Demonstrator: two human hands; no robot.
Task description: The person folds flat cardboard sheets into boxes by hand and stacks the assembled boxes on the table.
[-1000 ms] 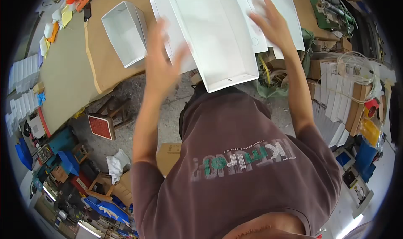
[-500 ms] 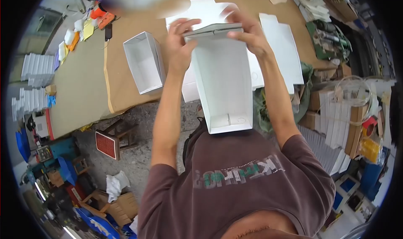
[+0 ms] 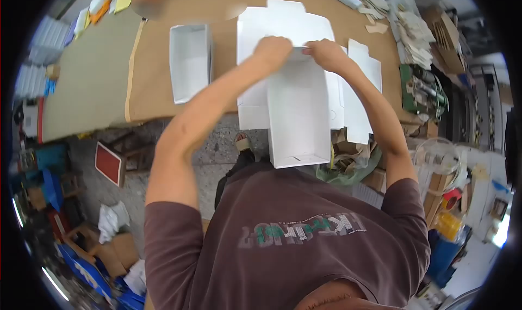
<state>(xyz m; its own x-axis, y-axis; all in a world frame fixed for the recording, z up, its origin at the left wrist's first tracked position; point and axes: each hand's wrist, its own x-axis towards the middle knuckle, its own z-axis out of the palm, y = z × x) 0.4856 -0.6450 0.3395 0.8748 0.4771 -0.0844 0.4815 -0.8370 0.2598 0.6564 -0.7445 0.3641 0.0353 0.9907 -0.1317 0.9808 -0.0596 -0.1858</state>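
An open white cardboard box (image 3: 300, 111) leans between the table edge and my torso, its inside facing up. Around the top of its far end wall, my left hand (image 3: 273, 53) is closed with the fingers curled over the edge. Close beside it, my right hand (image 3: 327, 55) also grips that edge, thumb on the near side. The fingertips are hidden behind the wall. Under and behind the box lies a flat white cardboard blank (image 3: 255, 27). To the left, another open white box (image 3: 190, 65) stands on the table.
Brown sheeting covers the table (image 3: 155, 81). A further flat white blank (image 3: 360, 79) lies at the right. Beyond it sits a green metal tool (image 3: 424, 90). A red-topped stool (image 3: 110, 163) is on the floor at left. A plastic bag (image 3: 353, 166) with scraps hangs low right.
Both hands have moved closer together and closed over the box's far edge, where the folded flap stood up. My left elbow has swung outward. The view has shifted.
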